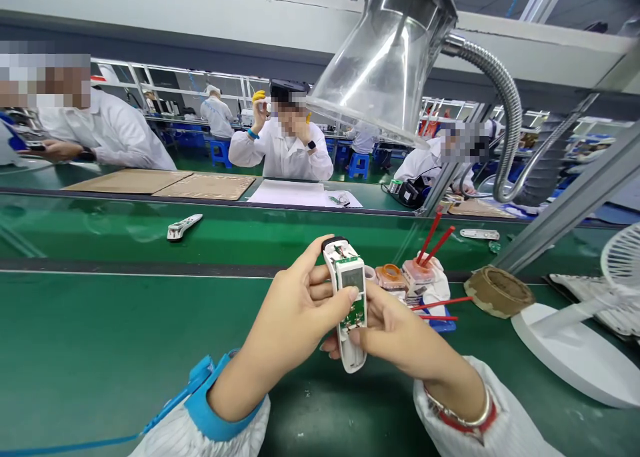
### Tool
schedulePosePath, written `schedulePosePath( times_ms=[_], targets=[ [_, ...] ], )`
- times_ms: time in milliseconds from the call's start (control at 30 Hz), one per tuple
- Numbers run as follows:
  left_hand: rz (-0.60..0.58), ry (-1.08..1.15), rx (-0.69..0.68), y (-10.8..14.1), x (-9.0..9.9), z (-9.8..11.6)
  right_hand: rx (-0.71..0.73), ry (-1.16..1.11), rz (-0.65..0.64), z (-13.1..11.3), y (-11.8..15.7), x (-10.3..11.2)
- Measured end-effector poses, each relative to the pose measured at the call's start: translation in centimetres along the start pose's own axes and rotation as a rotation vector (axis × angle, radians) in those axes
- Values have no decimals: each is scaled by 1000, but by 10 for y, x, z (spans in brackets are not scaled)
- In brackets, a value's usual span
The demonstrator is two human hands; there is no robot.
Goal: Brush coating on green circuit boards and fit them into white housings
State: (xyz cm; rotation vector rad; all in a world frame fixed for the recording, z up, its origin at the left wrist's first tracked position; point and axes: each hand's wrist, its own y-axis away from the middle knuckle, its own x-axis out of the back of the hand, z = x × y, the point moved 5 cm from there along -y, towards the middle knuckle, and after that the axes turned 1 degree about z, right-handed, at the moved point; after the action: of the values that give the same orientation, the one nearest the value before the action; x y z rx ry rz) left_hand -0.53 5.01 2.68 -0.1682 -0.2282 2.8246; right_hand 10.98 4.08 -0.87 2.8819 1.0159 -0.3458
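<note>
- White plastic device casing (pixel 345 310) with green circuit board (pixel 356 315) stands between both hands.
- Left hand (pixel 293 307) closes around its side, holding it.
- Right hand (pixel 400 330) narrowly pinches its lower part.

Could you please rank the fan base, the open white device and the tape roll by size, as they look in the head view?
1. White fan base
2. Open white device
3. Brown tape roll

The device sits nearer the camera than the tape, so that ranking is unsure.
</note>
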Motion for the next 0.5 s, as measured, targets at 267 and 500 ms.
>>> schedulePosePath(
  times_ms=[267,500],
  targets=[
    [-3,-50,-51,2,-3,2,70,-35,79,4,-5,3],
    [-32,-18,-2,-1,-1,1,63,-51,25,1,-7,6]
  ],
)
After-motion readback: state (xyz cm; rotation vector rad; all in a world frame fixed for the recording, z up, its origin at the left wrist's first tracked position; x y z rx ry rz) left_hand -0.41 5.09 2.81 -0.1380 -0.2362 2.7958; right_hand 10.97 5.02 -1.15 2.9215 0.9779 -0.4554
